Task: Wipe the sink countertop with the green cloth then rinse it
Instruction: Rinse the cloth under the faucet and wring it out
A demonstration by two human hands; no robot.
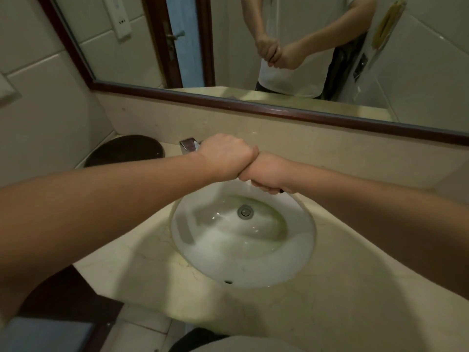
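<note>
My left hand (225, 156) and my right hand (266, 174) are both clenched into fists and pressed knuckle to knuckle above the back rim of the white sink basin (253, 273). The green cloth (280, 191) is almost wholly hidden inside the fists. Only a small dark tip shows under my right hand. The chrome faucet (188, 146) sits just behind my left hand. The beige marble countertop (337, 288) surrounds the basin. A little water lies around the drain (245, 212).
A dark round lid or bin (124, 151) stands at the counter's back left corner. A wood-framed mirror (162, 47) hangs above the backsplash and reflects the person's clasped hands. Dark cabinet edges lie at the lower left.
</note>
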